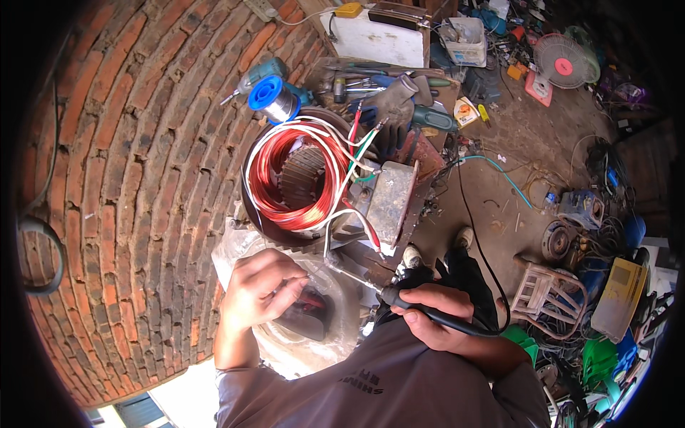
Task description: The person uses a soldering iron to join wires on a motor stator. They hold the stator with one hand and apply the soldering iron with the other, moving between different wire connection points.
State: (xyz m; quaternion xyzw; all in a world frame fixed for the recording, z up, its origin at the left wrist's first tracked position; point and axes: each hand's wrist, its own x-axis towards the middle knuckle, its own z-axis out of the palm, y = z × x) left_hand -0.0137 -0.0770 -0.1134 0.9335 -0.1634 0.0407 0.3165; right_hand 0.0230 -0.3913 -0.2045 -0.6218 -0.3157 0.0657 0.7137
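Observation:
My right hand [439, 314] is wrapped round the black handle of a soldering iron [414, 303]. The iron's metal shaft points up and left, its end close to a white-sleeved lead of the motor stator [246, 192]. My left hand [260, 289] has its fingers curled and pinched just below the stator's near rim; what they hold, if anything, is too small to make out. Thick copper windings [271, 178], laced with white cord, ring the stator's opening. Red, white and green leads [364, 146] come off their right side beside a worn grey metal box [391, 203].
A blue spool of solder wire [285, 108] and a teal power drill [264, 73] sit behind the stator. Work gloves [392, 107] and hand tools lie nearby. A brick wall [135, 185] rises at left. The iron's black cord [481, 239] hangs at right, near a small wooden chair [546, 296].

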